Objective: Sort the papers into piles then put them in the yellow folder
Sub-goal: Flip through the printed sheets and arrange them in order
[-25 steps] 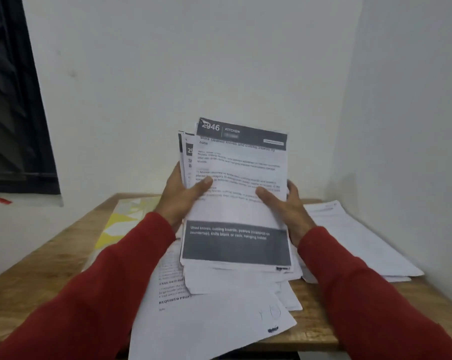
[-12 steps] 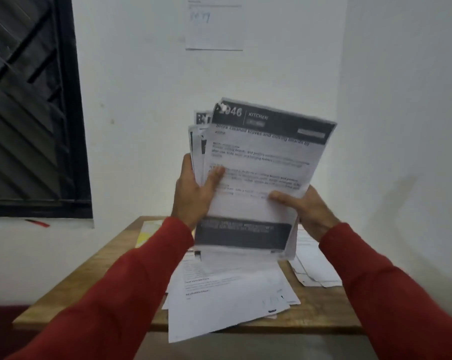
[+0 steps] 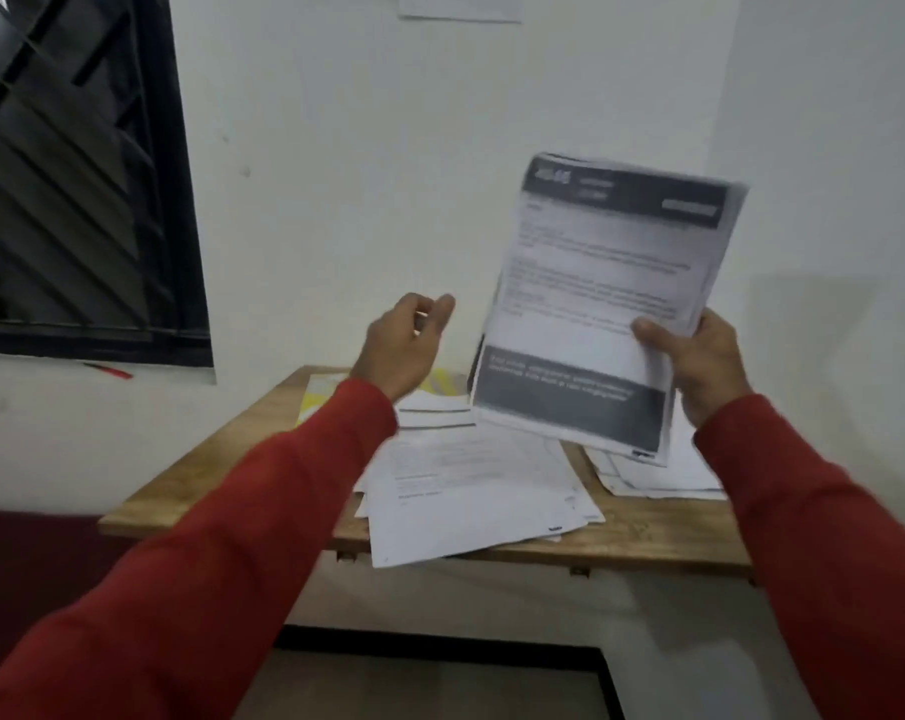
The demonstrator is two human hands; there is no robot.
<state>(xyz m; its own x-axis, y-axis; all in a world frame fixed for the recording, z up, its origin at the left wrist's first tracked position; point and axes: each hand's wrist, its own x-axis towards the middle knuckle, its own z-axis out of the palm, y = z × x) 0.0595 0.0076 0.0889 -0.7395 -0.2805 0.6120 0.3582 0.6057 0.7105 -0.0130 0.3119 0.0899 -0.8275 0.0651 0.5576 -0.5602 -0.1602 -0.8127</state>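
My right hand (image 3: 700,363) grips a stack of printed papers (image 3: 590,304) by its lower right edge and holds it upright above the table, tilted to the right. The top sheet has a dark header and a dark band at the bottom. My left hand (image 3: 403,345) hovers to the left of the stack, fingers loosely curled, with nothing in it. Below on the wooden table (image 3: 222,459) lies a loose heap of white sheets (image 3: 471,491). The yellow folder (image 3: 326,394) lies at the table's far left, partly under the papers.
A second pile of white sheets (image 3: 663,475) lies at the table's right side, by the wall corner. A dark louvred window (image 3: 76,174) fills the left wall, with a red pen (image 3: 110,371) on its sill. A paper (image 3: 461,5) is stuck on the wall above.
My left hand has let go of the stack and moved off to the left. My right hand has swung the stack to the right. The view has pulled back from the table.
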